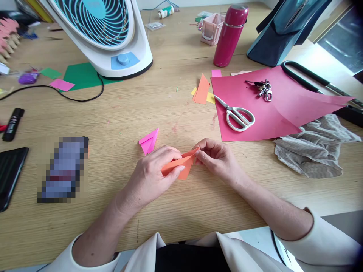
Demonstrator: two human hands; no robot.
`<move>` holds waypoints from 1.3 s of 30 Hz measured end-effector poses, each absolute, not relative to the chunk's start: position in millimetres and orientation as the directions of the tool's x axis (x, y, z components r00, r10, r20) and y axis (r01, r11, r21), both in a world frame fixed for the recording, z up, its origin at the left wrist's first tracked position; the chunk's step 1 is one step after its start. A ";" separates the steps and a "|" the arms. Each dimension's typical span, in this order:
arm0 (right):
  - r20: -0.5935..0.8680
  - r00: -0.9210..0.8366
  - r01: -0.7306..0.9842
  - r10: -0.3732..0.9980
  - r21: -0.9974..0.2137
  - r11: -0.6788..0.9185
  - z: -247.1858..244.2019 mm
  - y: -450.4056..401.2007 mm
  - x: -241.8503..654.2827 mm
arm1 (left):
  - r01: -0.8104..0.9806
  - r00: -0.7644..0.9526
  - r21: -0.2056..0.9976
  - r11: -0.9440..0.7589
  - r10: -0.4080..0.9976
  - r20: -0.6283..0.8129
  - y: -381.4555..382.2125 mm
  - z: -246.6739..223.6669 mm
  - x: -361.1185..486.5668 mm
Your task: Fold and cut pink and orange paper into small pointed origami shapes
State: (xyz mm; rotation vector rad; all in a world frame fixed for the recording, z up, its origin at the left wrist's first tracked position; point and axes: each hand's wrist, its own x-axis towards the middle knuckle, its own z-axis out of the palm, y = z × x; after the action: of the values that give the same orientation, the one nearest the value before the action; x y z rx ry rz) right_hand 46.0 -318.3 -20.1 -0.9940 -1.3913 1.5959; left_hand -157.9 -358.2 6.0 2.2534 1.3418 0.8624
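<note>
A folded orange paper (185,172) is held between both hands above the wooden table. My left hand (154,170) grips its left part, with the thumb across the near face and the fingers behind it. The fingertips of my right hand (217,158) pinch the pointed upper right corner. Just beyond my left hand lies a small folded pink paper (149,141). Orange paper pieces (202,90) and yellow ones (210,97) rest farther back. White-handled scissors (239,119) lie on a large crimson sheet (255,102).
A white fan (130,56) stands at the back left over green paper (81,75). A pixelated phone (64,168) lies left. At the back right are a red bottle (230,36), keys (265,90), a blue bag (276,34) and a grey cloth (320,151).
</note>
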 end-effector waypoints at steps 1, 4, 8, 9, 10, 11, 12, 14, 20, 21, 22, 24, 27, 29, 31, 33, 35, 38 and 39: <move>-0.053 -0.387 -0.045 0.921 -0.996 -0.076 -19.3 -318.5 46.6 | 0.635 0.359 0.613 -0.469 0.883 0.304 -358.2 7.4 -158.3; -0.007 -0.387 -0.046 0.922 -0.999 -0.026 -16.2 -319.7 46.8 | 0.533 0.370 0.744 -0.403 0.902 0.223 -358.1 12.7 -160.5; 0.061 -0.415 -0.099 0.908 -0.995 0.022 -12.1 -323.6 45.3 | 0.449 0.275 0.877 -0.169 0.961 0.045 -357.2 14.7 -161.0; 0.076 -0.427 -0.097 0.901 -0.995 0.038 -11.2 -324.8 45.1 | 0.452 0.246 0.884 -0.124 0.969 0.010 -356.9 13.5 -160.3; 0.086 -0.440 -0.088 0.894 -0.995 0.052 -10.4 -325.9 44.9 | 0.450 0.233 0.888 -0.092 0.972 -0.017 -356.7 11.8 -159.2; 0.092 -0.451 -0.076 0.888 -0.995 0.064 -9.9 -326.8 44.9 | 0.442 0.233 0.894 -0.072 0.972 -0.037 -356.7 9.9 -157.9; 0.096 -0.458 -0.064 0.884 -0.995 0.075 -9.6 -327.7 44.9 | 0.427 0.236 0.903 -0.056 0.970 -0.052 -356.8 8.0 -156.5; 0.098 -0.464 -0.038 0.880 -0.995 0.091 -10.0 -328.9 44.9 | 0.382 0.225 0.924 -0.024 0.972 -0.067 -357.6 4.9 -153.4; 0.044 -0.445 -0.078 0.895 -0.997 0.011 -12.7 -331.1 42.7 | 0.358 0.247 0.934 0.002 0.964 -0.097 -361.5 3.8 -145.0; 0.025 -0.443 -0.081 0.896 -0.997 -0.012 -12.2 -331.3 42.2 | 0.385 0.243 0.923 -0.016 0.966 -0.085 -362.0 4.5 -144.1; 0.009 -0.441 -0.079 0.898 -0.996 -0.029 -11.2 -331.3 41.9 | 0.410 0.237 0.912 -0.030 0.969 -0.075 -362.3 5.1 -143.3; -0.018 -0.437 -0.066 0.899 -0.996 -0.052 -8.4 -331.1 41.6 | 0.437 0.225 0.898 -0.042 0.972 -0.064 -362.8 6.1 -142.5; -0.052 -0.445 -0.034 0.894 -0.997 -0.075 -4.6 -330.2 41.2 | 0.445 0.211 0.894 -0.049 0.976 -0.052 -363.2 6.0 -142.4; -0.066 -0.455 -0.040 0.888 -0.995 -0.094 -4.4 -329.7 40.2 | 0.449 0.201 0.891 -0.058 0.979 -0.038 -363.5 5.1 -142.4; -0.064 -0.451 -0.068 0.890 -0.992 -0.105 -6.6 -329.5 38.6 | 0.452 0.188 0.890 -0.064 0.982 -0.025 -363.8 4.0 -142.2; -0.052 -0.438 -0.077 0.897 -0.993 -0.095 -9.9 -329.2 37.3 | 0.455 0.175 0.889 -0.062 0.984 -0.021 -364.1 3.1 -141.6; -0.053 -0.430 -0.055 0.901 -0.995 -0.085 -12.4 -328.6 37.2 | 0.455 0.172 0.889 -0.051 0.985 -0.031 -364.1 2.4 -141.0; -0.075 -0.390 -0.030 0.918 -0.995 -0.094 -12.6 -327.1 39.5 | 0.459 0.193 0.888 -0.033 0.979 -0.064 -363.0 0.8 -141.2; -0.078 -0.368 -0.030 0.927 -0.995 -0.096 -11.8 -326.6 40.4 | 0.463 0.201 0.886 -0.024 0.976 -0.079 -362.5 0.0 -141.6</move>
State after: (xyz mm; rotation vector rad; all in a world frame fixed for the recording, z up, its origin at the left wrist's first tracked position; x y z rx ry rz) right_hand 40.4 -326.6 -11.8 -1.0375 -1.3987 1.5725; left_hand -141.6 -362.5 0.0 1.6217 1.3885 0.7567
